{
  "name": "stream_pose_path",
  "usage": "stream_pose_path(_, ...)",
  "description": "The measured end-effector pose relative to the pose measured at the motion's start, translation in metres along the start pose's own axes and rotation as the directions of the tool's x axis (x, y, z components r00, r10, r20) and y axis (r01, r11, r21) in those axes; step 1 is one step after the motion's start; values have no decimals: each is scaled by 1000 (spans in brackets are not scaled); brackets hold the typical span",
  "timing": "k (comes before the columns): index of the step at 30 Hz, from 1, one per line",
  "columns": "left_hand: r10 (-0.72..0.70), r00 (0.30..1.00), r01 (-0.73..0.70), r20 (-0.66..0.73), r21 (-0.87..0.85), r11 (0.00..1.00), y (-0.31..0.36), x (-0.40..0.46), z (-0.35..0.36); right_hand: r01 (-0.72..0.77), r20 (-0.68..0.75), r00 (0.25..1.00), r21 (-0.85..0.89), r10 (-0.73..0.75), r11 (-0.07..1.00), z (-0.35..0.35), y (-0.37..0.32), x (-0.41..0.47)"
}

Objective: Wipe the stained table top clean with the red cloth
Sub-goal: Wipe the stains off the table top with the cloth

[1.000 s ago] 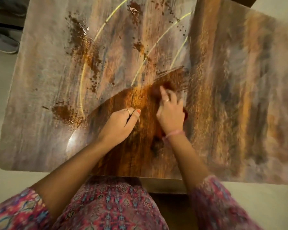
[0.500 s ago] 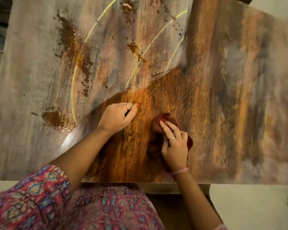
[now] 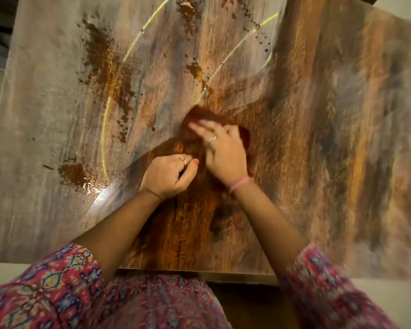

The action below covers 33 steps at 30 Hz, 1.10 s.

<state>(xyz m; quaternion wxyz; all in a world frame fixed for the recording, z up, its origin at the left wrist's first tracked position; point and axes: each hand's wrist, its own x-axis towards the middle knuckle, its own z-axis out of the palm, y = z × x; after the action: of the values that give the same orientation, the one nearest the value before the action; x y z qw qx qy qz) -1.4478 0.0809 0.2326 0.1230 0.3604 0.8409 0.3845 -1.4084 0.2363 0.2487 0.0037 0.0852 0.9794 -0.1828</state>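
The wooden table top (image 3: 318, 138) fills the head view and carries brown stains. A long smear (image 3: 109, 67) runs down the far left, a wet patch (image 3: 74, 173) glistens at the near left, and smaller blots (image 3: 196, 70) lie in the middle. The red cloth (image 3: 195, 115) lies crumpled on the table's middle. My right hand (image 3: 223, 153) presses on it with fingers stretched out, blurred by motion. My left hand (image 3: 169, 176) rests on the wood just left of it, fingers curled into a fist with nothing in it.
Thin yellow curved lines (image 3: 105, 134) cross the stained part of the top. More brown specks (image 3: 261, 36) dot the far middle. The near table edge (image 3: 199, 274) meets my patterned dress (image 3: 152, 302). Pale floor shows at the left and right.
My right hand has pushed the red cloth away from the near edge toward the table's middle, ending beside and beyond my left hand. The left hand has stayed in its fist.
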Motion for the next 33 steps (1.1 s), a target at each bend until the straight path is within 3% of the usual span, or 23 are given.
stream_pose_path(2,65,998,-65,-6,15,998,-1,-2,1,233,123,964,18,-234,972,-1,-3,-22)
stream_pose_path(4,72,997,-72,7,-11,997,-3,-1,0,271,117,957,-42,-264,962,-14,30,-2)
stream_pose_path(6,38,999,-37,20,-45,998,-2,0,0,-33,-37,999,-71,30,997,-29,75,29)
stream_pose_path(7,48,999,-48,16,-32,998,0,0,1,-245,-122,963,-31,240,969,-38,97,44)
stream_pose_path(9,68,998,-68,7,-13,998,0,0,1,-581,-245,769,120,591,805,-45,119,62)
stream_pose_path(10,67,998,-67,10,-17,998,-1,0,1,-660,-278,691,131,667,739,-41,110,64)
stream_pose_path(11,67,998,-66,15,-19,998,-2,0,1,-673,-293,684,99,668,733,-35,92,61)
stream_pose_path(13,65,997,-64,34,-21,998,-4,0,1,-478,-229,853,19,469,878,-15,47,37)
stream_pose_path(14,68,997,-67,44,-24,997,-5,0,1,-288,-152,948,-26,281,957,-6,27,17)
stream_pose_path(15,73,996,-72,47,-20,997,-5,-1,1,-103,-66,993,-61,99,993,-2,16,-3)
stream_pose_path(17,71,996,-71,45,-10,997,-3,0,2,161,50,987,-122,-156,979,-17,33,-14)
stream_pose_path(18,68,997,-67,45,-16,998,-3,1,1,166,47,986,-154,-161,974,-26,53,-4)
stream_pose_path(20,66,996,-65,56,-26,998,-2,1,0,-125,-70,991,-156,115,980,-40,92,28)
stream_pose_path(21,67,996,-65,59,-25,998,-2,0,0,-350,-148,930,-76,336,934,-47,110,46)
stream_pose_path(23,51,997,-49,61,-34,998,0,0,-1,-686,-234,681,128,694,716,-52,121,72)
stream_pose_path(24,43,997,-41,62,-44,998,1,0,-2,-759,-261,588,151,766,634,-49,110,79)
stream_pose_path(25,44,997,-41,63,-54,998,2,0,-2,-763,-279,583,136,763,632,-42,90,80)
stream_pose_path(26,49,997,-45,62,-61,997,3,0,-2,-690,-268,671,114,691,715,-34,65,78)
stream_pose_path(27,52,997,-47,61,-68,997,3,1,-3,-531,-218,816,86,536,843,-22,39,69)
stream_pose_path(28,52,997,-47,57,-80,996,3,1,-5,-288,-139,947,31,289,957,-8,13,52)
stream_pose_path(29,49,998,-44,48,-97,994,2,0,-7,-17,-28,999,-16,16,1000,2,-8,32)
stream_pose_path(31,44,998,-37,43,-147,988,1,-4,-11,262,146,955,-8,-258,965,1,-15,6)
stream_pose_path(33,57,998,-48,40,-200,979,2,-11,-17,216,121,970,-18,-213,976,-11,17,21)
